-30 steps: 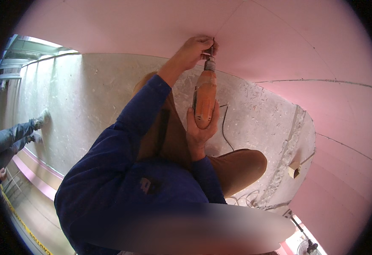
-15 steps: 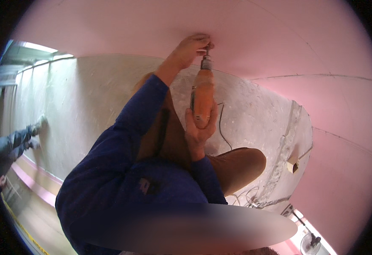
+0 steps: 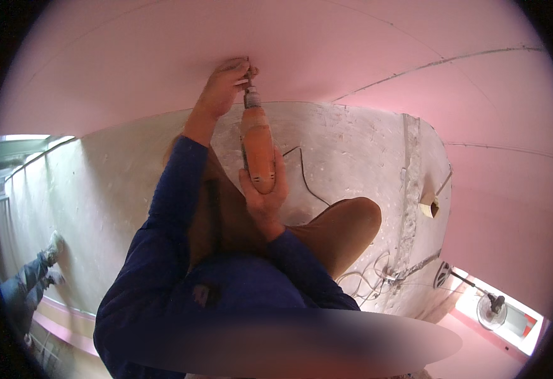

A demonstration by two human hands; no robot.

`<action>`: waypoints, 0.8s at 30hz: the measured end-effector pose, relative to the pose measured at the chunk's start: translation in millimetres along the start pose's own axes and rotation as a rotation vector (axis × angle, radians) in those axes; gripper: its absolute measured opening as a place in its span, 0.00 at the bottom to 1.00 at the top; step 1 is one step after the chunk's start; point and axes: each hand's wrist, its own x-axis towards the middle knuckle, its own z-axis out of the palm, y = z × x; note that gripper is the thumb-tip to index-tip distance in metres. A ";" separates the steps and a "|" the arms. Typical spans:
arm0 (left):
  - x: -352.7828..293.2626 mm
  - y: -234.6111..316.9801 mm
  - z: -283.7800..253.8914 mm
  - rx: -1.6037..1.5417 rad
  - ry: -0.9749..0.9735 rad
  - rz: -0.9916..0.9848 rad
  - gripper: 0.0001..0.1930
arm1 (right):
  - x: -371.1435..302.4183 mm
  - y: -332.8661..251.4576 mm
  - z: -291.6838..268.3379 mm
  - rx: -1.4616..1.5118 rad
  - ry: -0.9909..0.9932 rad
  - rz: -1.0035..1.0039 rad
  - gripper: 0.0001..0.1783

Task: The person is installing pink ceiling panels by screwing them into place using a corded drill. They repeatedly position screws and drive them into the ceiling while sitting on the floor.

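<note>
Over the last second the view had swung, so that the orange drill (image 3: pixel 258 145) and both hands sat farther left in the picture, the drill now leaned up and to the left, and a fan (image 3: pixel 491 312) by a bright opening showed more fully at the lower right. The hold itself had hardly altered: the right hand (image 3: pixel 267 205) was clamped around the drill's rear end, and the left hand (image 3: pixel 222 85) had its fingers closed about the slim bit (image 3: pixel 249 79), close to the pink wall panel (image 3: pixel 162 76). Whether the tip touched the panel could not be told. Most likely the head had turned rather than the tool shifting, and the work seemed to remain at the careful stage of steadying the bit.
</note>
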 end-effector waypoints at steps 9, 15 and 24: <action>0.6 0.3 1.3 0.039 0.063 -0.046 0.11 | -1.3 1.2 1.2 -0.020 -0.009 0.028 0.44; -0.4 4.7 1.6 0.080 0.035 -0.056 0.13 | 0.0 1.0 0.8 -0.062 -0.012 -0.022 0.45; -3.7 6.0 2.8 0.105 0.124 -0.084 0.13 | -1.4 5.1 4.6 -0.087 0.020 -0.025 0.46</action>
